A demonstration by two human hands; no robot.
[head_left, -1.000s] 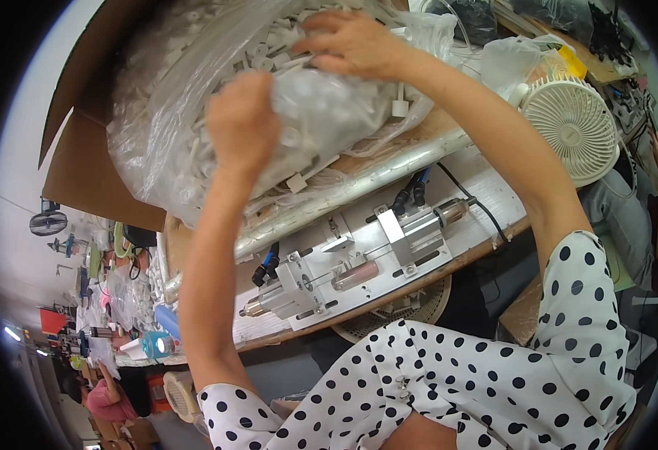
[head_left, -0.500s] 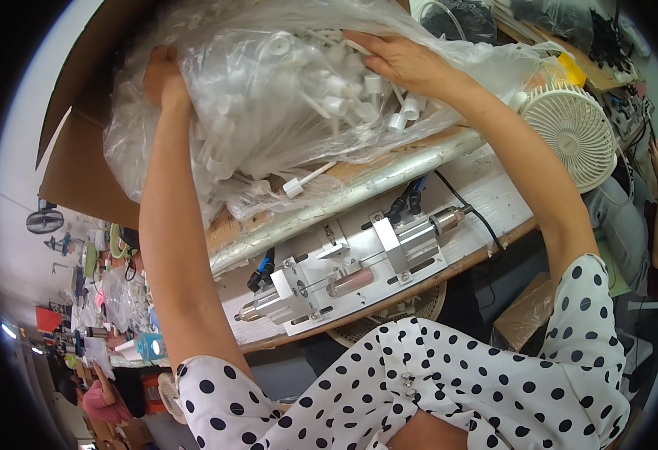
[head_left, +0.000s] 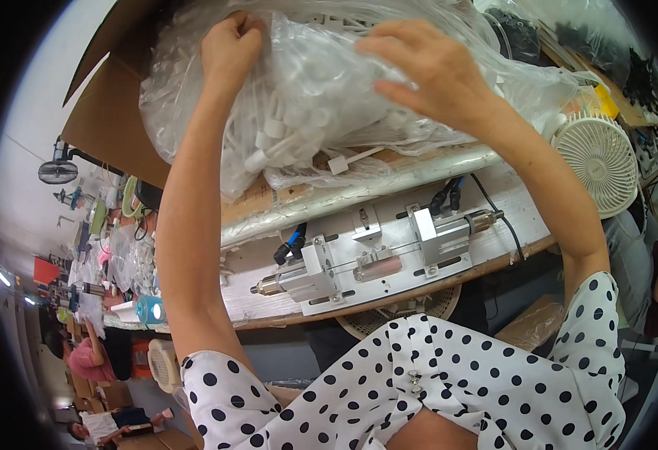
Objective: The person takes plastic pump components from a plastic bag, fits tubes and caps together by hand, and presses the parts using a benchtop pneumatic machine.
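A large clear plastic bag [head_left: 321, 67] full of white plastic caps with thin stems lies at the far side of the bench. My left hand [head_left: 231, 52] is closed, pinching the bag's film near its upper left. To the right, my right hand [head_left: 437, 75] hovers over the bag, thumb and fingers apart, slightly blurred, with nothing seen in it. White caps [head_left: 272, 133] show through the film below my left hand. One stemmed cap [head_left: 338, 164] lies at the bag's near edge.
Nearer me, a metal fixture [head_left: 389, 262] with two cylinders and black hoses sits on the white bench [head_left: 257, 307]. A cardboard box flap [head_left: 119, 127] rises at left. A white fan [head_left: 595, 161] stands at right, and a basket [head_left: 437, 304] sits under the bench edge. Other people are nearby.
My left hand has moved up and to the right, drawing the bag's film over the caps. My right hand has come off the caps toward me, and the view has shifted.
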